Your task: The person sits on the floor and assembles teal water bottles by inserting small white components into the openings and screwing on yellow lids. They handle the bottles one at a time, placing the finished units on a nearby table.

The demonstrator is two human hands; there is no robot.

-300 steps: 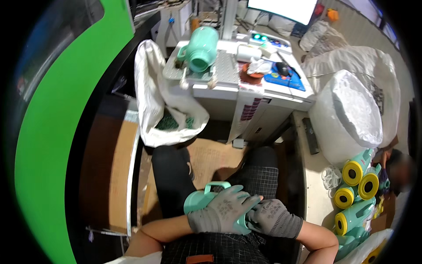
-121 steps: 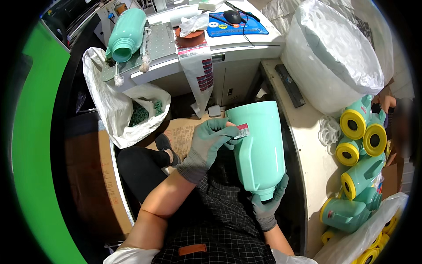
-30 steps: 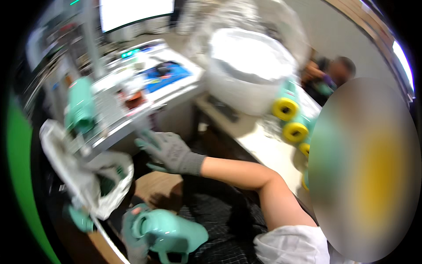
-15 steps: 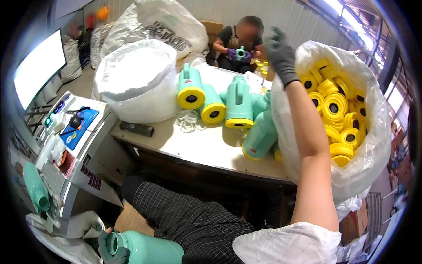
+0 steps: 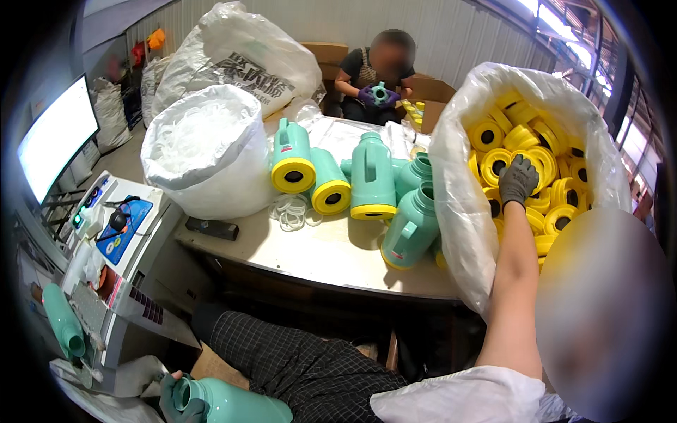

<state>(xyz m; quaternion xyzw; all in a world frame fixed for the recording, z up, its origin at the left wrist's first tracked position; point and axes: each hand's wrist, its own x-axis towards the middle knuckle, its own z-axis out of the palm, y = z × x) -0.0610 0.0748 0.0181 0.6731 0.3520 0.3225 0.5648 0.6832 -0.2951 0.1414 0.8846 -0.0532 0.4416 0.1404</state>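
Lowered since half a second ago, the knit-gloved right hand [image 5: 518,181] is set among round yellow caps [image 5: 562,220] in a crinkled, translucent plastic bag [image 5: 458,187], its fingers bent; whether a cap is pinched cannot be told. Beside the checked black cloth [image 5: 303,363], the smooth, glossy, open-mouthed mint-green bottle shell [image 5: 243,404] is gripped at the neck by the left hand [image 5: 169,403], fingers curled.
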